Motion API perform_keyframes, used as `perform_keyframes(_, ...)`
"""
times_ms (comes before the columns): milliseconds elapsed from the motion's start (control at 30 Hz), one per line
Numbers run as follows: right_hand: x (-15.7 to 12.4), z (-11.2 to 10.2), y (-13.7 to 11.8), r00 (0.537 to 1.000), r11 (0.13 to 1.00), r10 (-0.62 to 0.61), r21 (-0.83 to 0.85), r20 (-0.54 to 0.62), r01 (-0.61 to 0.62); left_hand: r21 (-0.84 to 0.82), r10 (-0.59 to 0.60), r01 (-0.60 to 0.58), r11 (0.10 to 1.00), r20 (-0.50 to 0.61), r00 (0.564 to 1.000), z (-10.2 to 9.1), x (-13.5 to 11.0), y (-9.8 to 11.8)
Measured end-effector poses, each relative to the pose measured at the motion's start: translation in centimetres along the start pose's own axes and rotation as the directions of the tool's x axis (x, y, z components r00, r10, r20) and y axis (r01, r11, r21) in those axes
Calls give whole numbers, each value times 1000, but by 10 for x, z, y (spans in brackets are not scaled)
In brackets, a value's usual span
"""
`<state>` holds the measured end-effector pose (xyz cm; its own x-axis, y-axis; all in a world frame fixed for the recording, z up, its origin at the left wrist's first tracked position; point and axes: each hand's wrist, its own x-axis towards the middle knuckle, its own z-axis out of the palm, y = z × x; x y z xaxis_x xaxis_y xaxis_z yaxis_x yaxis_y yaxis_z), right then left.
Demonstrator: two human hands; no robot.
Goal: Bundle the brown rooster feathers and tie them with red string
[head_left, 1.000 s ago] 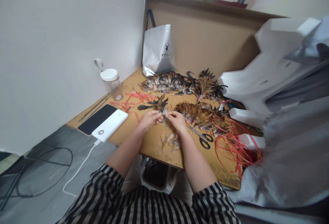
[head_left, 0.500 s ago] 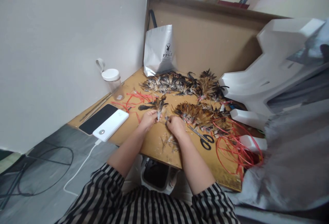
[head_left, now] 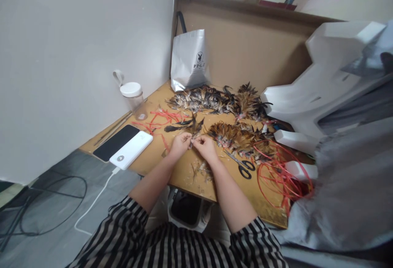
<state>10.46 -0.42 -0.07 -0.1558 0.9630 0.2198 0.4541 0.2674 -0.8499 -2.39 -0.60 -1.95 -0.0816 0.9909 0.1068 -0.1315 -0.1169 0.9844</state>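
A small bunch of brown and dark feathers (head_left: pixel 195 125) stands up from my fingertips over the table. My left hand (head_left: pixel 179 145) is closed, pinching the bunch near its quills. Up against it, my right hand (head_left: pixel 205 148) is closed too, its thumb and fingertips on the same quill ends; the exact grip is hidden. Some loose dark feathers (head_left: pixel 175 127) lie just beyond my left hand. To the right of my right hand is a thick row of golden-brown feather bunches (head_left: pixel 233 135). Black-handled scissors (head_left: pixel 241 164) lie near my right wrist.
Behind is a long pile of mottled feathers (head_left: pixel 202 99), below a silver bag (head_left: pixel 188 61). Red plastic strips (head_left: pixel 167 116) lie left, with more red strips (head_left: pixel 276 182) tangled right. A phone (head_left: pixel 116 143), a white power bank (head_left: pixel 131 150) and a lidded jar (head_left: pixel 133 100) stand left.
My right hand has moved left and its fingertips now meet my left hand at the feather quills. The bunch's feathers lean a little more to the right.
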Motion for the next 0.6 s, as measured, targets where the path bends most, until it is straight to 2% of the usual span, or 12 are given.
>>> perform_keyframes(133,3,4,4,993,967,68,239,95,-89,44,23,-23,999,8,1000,1,-1,-1)
perform_keyframes(267,4,6,9,981,944,115,292,154,-156,44,-6,6,999,-7,1000,0,-1,1)
perform_keyframes(467,2,6,11,999,996,-10,90,47,6,-5,-50,50,999,-37,998,2,-3,6)
perform_keyframes(533,3,4,8,999,987,8,160,43,-15,-33,-80,80,996,-26,996,2,-3,8)
perform_keyframes(600,4,0,5,996,944,81,318,47,-92,-79,-132,132,988,4,991,1,-2,9)
